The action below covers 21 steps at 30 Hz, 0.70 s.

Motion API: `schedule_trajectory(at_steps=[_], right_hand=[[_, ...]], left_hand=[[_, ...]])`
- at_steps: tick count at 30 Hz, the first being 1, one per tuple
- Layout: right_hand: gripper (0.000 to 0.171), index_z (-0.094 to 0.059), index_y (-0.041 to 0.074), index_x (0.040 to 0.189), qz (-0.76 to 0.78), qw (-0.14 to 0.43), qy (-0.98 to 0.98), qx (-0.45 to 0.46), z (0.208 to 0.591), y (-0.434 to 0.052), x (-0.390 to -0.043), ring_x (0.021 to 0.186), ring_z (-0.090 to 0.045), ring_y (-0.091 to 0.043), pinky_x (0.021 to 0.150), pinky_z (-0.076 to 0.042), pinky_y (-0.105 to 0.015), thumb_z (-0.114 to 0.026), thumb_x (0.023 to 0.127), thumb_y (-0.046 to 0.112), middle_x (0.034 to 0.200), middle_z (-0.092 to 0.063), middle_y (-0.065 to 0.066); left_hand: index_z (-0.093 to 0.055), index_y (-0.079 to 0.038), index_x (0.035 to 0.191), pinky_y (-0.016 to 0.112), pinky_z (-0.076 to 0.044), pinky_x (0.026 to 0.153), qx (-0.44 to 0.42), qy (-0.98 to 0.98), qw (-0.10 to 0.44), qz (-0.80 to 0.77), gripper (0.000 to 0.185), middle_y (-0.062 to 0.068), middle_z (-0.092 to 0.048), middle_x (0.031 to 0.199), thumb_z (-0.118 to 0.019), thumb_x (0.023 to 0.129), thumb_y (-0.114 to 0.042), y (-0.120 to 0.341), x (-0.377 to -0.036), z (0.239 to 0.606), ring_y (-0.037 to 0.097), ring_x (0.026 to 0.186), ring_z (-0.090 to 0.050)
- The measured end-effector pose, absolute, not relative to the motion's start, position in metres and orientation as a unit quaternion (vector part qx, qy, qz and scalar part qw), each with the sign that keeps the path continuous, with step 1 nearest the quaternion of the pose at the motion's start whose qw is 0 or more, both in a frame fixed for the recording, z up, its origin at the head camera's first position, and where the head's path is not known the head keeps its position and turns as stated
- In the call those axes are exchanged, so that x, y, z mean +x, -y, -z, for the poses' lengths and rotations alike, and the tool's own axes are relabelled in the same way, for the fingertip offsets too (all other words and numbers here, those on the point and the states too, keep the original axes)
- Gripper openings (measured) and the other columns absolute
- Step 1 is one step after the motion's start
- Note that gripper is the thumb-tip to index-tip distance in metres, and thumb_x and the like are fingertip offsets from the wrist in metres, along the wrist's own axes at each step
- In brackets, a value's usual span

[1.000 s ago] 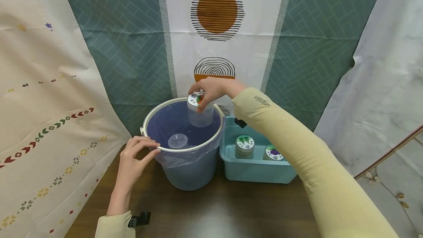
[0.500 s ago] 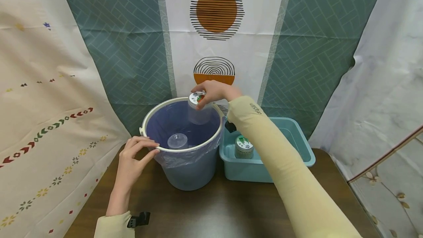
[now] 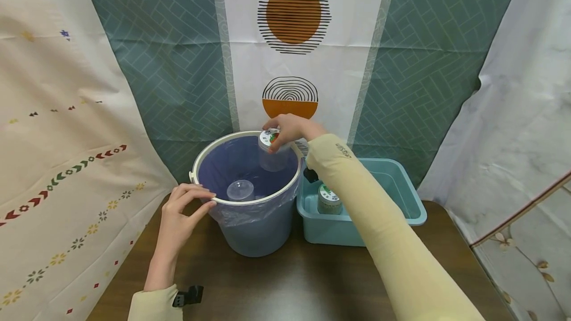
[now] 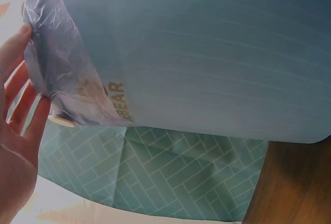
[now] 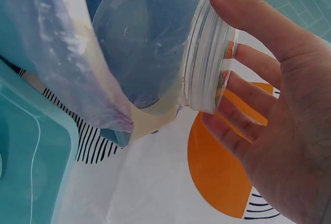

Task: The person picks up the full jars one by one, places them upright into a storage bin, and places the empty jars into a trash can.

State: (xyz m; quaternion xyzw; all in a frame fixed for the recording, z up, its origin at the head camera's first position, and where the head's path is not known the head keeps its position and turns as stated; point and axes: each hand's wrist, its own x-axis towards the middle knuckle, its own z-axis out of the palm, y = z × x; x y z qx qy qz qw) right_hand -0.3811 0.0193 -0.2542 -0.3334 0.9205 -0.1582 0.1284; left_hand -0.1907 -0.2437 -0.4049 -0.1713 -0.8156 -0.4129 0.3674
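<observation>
My right hand (image 3: 290, 130) grips a clear plastic jar (image 5: 145, 43) by its lid (image 5: 204, 58), thumb on one side and fingers on the other. White with a red and green picture, the lid top (image 3: 269, 136) is partly covered by the hand. The jar is upright in the mouth of a blue bucket (image 3: 256, 234), near its back right rim. My left hand (image 3: 180, 214) holds the bucket's pale rim (image 3: 250, 202) at the front left, over the plastic liner (image 4: 67, 63). Inside the bucket is another clear plastic container (image 3: 241, 190).
To the bucket's right stands a turquoise basin (image 3: 334, 232) on the dark wooden table (image 3: 285, 286). It holds a jar (image 3: 329, 201) with a green-printed lid; my right sleeve (image 3: 370, 207) crosses over the basin. Patterned cloths (image 3: 165, 63) hang behind and at both sides.
The right hand with the jar has moved slightly, now a little lower and to the right. The right forearm has swung left, uncovering the basin's right side. The left hand stays on the rim.
</observation>
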Motion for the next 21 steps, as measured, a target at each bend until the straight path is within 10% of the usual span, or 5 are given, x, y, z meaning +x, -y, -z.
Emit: schedule_trajectory(at_steps=[21], right_hand=[[0.078, -0.044, 0.016, 0.149, 0.129, 0.127, -0.925, -0.335, 0.2565, -0.0259, -0.3777, 0.143, -0.040, -0.030, 0.117, -0.036, -0.047, -0.077, 0.084, 0.042, 0.152, -0.045, -0.013]], left_hand=[[-0.078, -0.013, 0.093, 0.013, -0.036, 0.096, -0.163, 0.819, 0.359, 0.418, 0.028, 0.003, -0.066, 0.101, -0.084, 0.071, 0.004, 0.2428, -0.1888, 0.4040, -0.003, 0.110, -0.050]])
